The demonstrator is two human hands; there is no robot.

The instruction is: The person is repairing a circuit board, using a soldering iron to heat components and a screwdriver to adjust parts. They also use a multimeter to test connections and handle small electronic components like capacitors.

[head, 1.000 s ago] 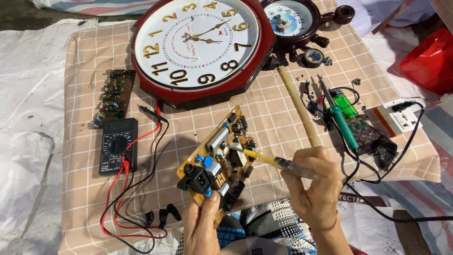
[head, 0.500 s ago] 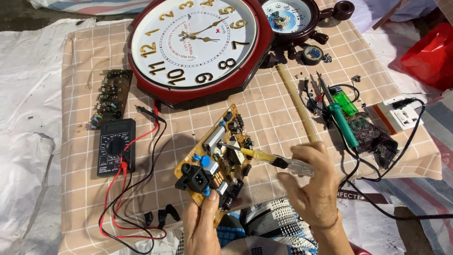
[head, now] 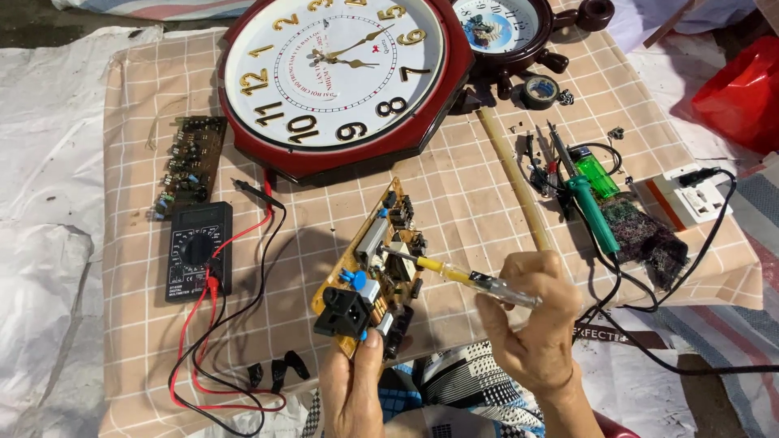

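My left hand (head: 350,388) grips the near end of a tan circuit board (head: 369,268) that carries a black socket block, blue parts and a grey component. It holds the board tilted above the checked cloth. My right hand (head: 531,320) holds a screwdriver (head: 466,277) with a clear and yellow handle. Its metal tip touches the parts near the middle of the board.
A big red-rimmed wall clock (head: 341,69) lies at the top, a smaller dark clock (head: 507,28) beside it. A black multimeter (head: 197,250) with red and black leads and a second circuit board (head: 188,162) lie left. A green soldering iron (head: 591,211), wooden stick (head: 513,177), power strip (head: 688,197) lie right.
The view has shifted slightly, so board and hands sit a little lower in frame. The screwdriver tip stays on the board; both hands keep their hold.
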